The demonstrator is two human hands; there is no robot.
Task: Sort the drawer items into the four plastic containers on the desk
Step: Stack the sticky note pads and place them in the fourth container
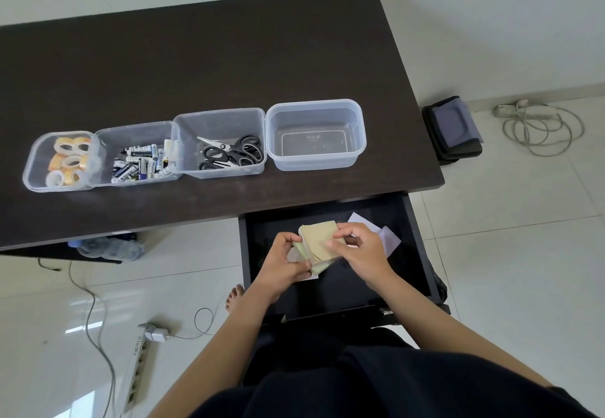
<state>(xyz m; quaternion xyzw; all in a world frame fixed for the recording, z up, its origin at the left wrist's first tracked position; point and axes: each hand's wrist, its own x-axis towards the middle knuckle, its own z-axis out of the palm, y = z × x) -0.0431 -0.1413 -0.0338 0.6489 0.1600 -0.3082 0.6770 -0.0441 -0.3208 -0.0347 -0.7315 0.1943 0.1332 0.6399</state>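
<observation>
Two hands (284, 262) (361, 250), one notes stack (319, 242), four containers (316, 134).

left hand (284, 262), right hand (361, 250), fingers curled, pinching

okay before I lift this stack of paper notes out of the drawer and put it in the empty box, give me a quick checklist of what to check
1. Grip on the stack of notes: left hand and right hand both hold it over the open drawer. Ok.
2. Stack squared up: sheets are fanned and uneven at the edges. Not ok.
3. Target free: the rightmost container is empty and uncovered. Ok.
4. Other containers keep their own kinds: tape rolls, batteries, scissors. Ok.
5. Drawer emptied: pale loose papers lie behind the right hand. Not ok.
6. More items under the hands: cannot tell.
</observation>
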